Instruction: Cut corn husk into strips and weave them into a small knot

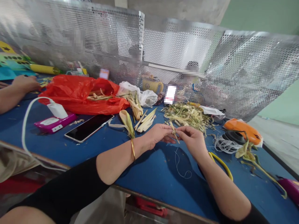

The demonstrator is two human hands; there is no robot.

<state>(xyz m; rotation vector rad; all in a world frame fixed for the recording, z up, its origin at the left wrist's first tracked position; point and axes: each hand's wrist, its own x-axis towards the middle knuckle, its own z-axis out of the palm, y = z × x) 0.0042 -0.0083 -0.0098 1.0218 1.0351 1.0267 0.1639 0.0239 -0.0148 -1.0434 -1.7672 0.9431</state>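
Observation:
Over the blue table, my left hand (pixel 160 134) and my right hand (pixel 192 137) meet at the fingertips. Between them is a small pale corn husk strip (pixel 172 126), which looks knotted or wrapped at its middle. Both hands are closed on it, the left from its side and the right in a thumb-and-finger pinch. Below them a thin pale thread (pixel 177 165) curls down; its upper end is hard to make out. Behind my hands lies a heap of shredded husk (pixel 189 116). Several flat husk pieces (pixel 146 121) and a greenish husk (pixel 126 121) lie beyond my left wrist.
A red plastic bag (pixel 70 90) with husks, a phone (pixel 88 128) and a purple power strip (pixel 56 123) are left. An orange packet (pixel 244 130), black spool (pixel 232 137) and yellow-handled tool (pixel 223 165) are right. A perforated metal screen (pixel 177 43) stands behind. Another person's hand (pixel 25 84) rests far left.

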